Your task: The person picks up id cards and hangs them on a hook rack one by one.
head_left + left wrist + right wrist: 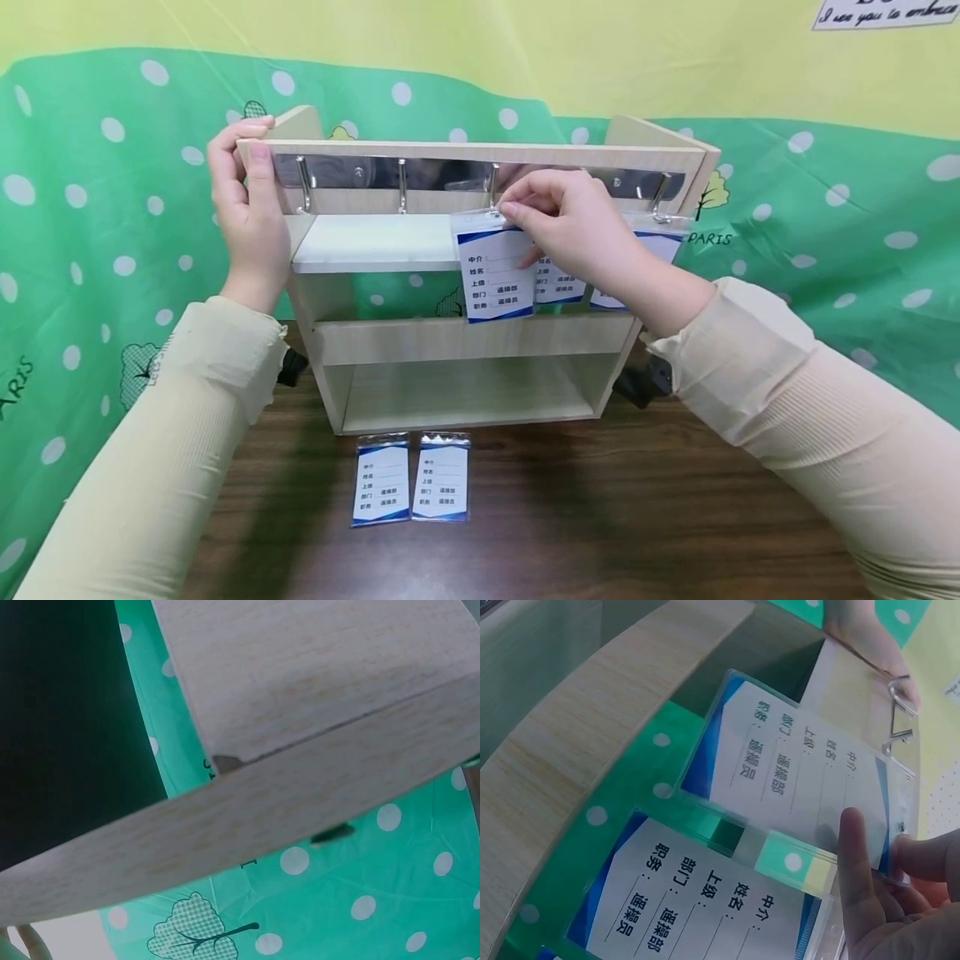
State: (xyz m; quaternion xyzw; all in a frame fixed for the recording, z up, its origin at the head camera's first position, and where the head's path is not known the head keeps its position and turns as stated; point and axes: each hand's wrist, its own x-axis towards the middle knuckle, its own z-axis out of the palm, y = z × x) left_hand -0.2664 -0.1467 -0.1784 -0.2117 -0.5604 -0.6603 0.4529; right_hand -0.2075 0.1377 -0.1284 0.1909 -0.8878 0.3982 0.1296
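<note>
My right hand [577,221] pinches the top edge of a clear-sleeved ID badge [495,275] at a metal hook [493,185] on the shelf rack. In the right wrist view the thumb and fingers hold that badge [795,765] by its slotted end. Whether the slot is over the hook is hidden. Beside it hangs another badge [697,892], and a further badge [607,298] shows partly behind the right wrist. My left hand [251,208] grips the upper left corner of the wooden shelf rack [472,337], thumb on the front board.
Two more badges [381,483] lie side by side on the dark wooden table [570,517] before the rack. Bare hooks [402,185] stick out from the metal strip to the left. A green dotted cloth [97,250] hangs behind.
</note>
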